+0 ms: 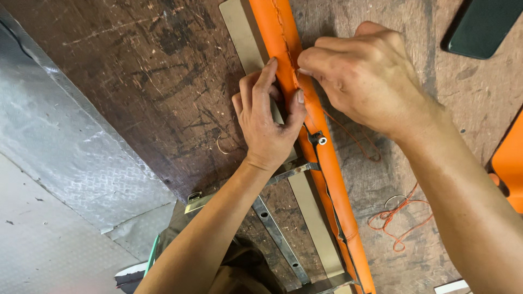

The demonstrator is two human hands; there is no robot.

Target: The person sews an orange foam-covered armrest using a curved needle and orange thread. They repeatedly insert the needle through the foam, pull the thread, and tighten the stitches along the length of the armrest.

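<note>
- On the desk [136, 81], the orange padded bar [332, 179] runs lengthwise away from the person.
- Left hand [267, 122]: clenched around the bar.
- Right hand [365, 76]: pinching its seam just above.

Soft, even daylight is filling the scene, bright without harsh glare. The hands are casting only faint shadows on the wooden bench [152, 81]. A dull sheen is showing on the metal sheet [60, 141]. Focus is staying sharp throughout, with slight stretching at the edges.
</note>
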